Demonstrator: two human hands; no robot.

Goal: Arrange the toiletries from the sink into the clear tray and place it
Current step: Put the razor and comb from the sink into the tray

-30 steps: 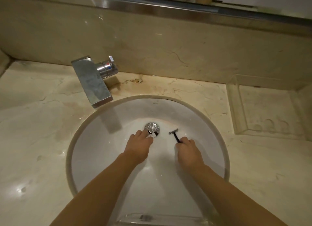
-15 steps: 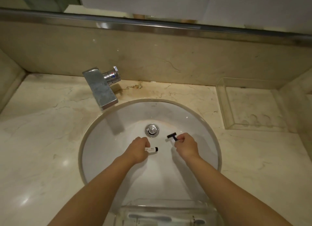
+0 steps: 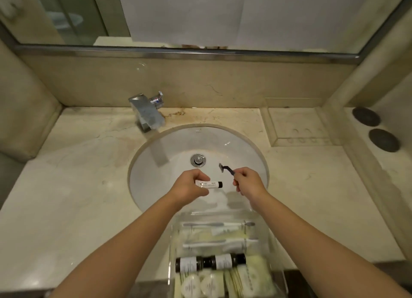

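Over the white round sink (image 3: 169, 181), my left hand (image 3: 189, 187) holds a small white tube with a black cap (image 3: 209, 184), lying level. My right hand (image 3: 248, 181) grips the handle of a dark razor (image 3: 226, 169), its head pointing up and left toward the drain (image 3: 198, 159). The clear tray (image 3: 277, 248) stands at the front edge of the sink, below both hands. It holds toothbrushes, two dark bottles (image 3: 210, 263), round soaps and pale packets.
A chrome faucet (image 3: 147, 112) stands behind the sink on the marble counter (image 3: 78, 186). A recessed soap dish (image 3: 296, 126) is at the back right, two dark round discs (image 3: 374, 130) further right. A mirror hangs above.
Both hands have lifted out of the basin toward me, the left with the tube, the right with the razor. The view has pulled back, and the filled tray now shows.
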